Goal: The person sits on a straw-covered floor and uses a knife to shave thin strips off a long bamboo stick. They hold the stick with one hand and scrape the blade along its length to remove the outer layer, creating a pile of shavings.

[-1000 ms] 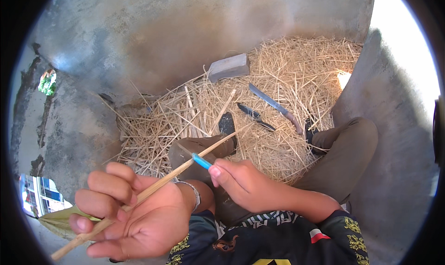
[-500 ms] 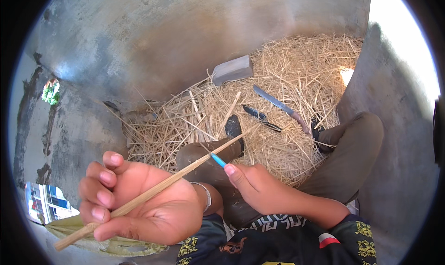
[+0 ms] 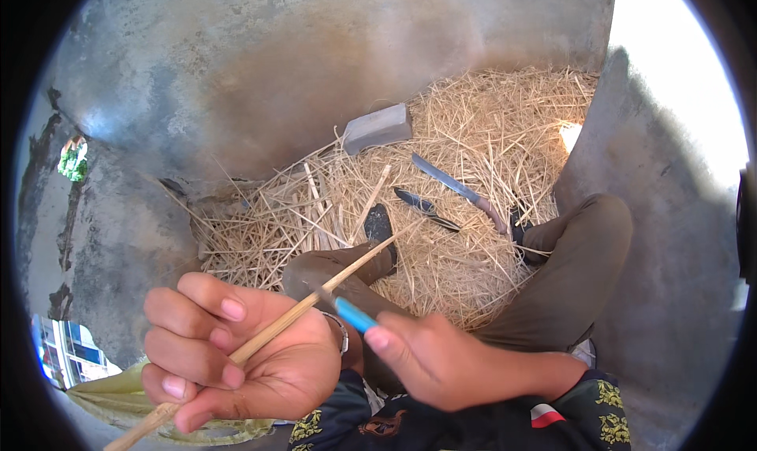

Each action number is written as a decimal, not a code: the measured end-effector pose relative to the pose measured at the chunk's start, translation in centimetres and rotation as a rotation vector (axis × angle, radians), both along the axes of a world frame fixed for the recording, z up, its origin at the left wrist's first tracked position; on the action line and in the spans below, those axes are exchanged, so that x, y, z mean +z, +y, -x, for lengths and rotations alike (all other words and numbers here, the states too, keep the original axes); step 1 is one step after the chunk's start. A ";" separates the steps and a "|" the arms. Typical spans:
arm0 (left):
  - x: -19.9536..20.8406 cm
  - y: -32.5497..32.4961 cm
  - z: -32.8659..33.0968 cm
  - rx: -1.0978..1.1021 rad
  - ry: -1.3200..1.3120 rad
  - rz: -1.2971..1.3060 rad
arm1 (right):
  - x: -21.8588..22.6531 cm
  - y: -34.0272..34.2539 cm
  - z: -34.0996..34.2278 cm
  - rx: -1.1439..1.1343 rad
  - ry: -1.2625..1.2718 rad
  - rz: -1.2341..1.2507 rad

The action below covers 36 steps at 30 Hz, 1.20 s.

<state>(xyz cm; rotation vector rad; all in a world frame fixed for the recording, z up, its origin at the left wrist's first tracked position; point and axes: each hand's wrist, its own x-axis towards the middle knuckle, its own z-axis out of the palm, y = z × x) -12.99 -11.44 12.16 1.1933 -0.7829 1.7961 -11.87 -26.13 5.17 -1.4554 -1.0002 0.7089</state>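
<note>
Across the palm of my left hand [image 3: 296, 372] lies a thin, pale wooden stick [image 3: 359, 264], slanting up and away to the right. The fingers curl around its lower part, with the thumb pressed near the end. My right hand [image 3: 441, 363] grips a small blue-handled knife [image 3: 355, 314], mostly hidden by the hand. Its dark blade, blurred, meets the stick about midway along. Beyond the stick's tip, a black knife [image 3: 426, 206] and a machete [image 3: 453, 181] with a brown handle lie on straw.
Straw and split sticks [image 3: 505, 128] cover the floor around my bent legs [image 3: 572, 270]. A grey block [image 3: 378, 128] rests against the curved grey wall [image 3: 315, 49]. Olive cloth [image 3: 118, 400] lies at lower left, beside an opening in the wall.
My left fingers have curled in more tightly around the stick. The right hand and blue-handled knife have come lower and nearer, with the blade farther down the stick. The view has shifted slightly.
</note>
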 end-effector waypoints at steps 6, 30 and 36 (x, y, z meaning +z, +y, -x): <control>0.2 -0.3 0.0 0.082 0.046 0.063 | -6.9 2.1 -0.7 -0.167 0.125 0.109; 0.0 1.0 0.6 -0.311 0.055 0.020 | -8.8 5.7 -0.5 -0.194 0.281 -0.022; 0.2 1.8 1.3 -0.270 0.053 -0.007 | -2.9 4.3 0.3 -0.065 0.214 -0.048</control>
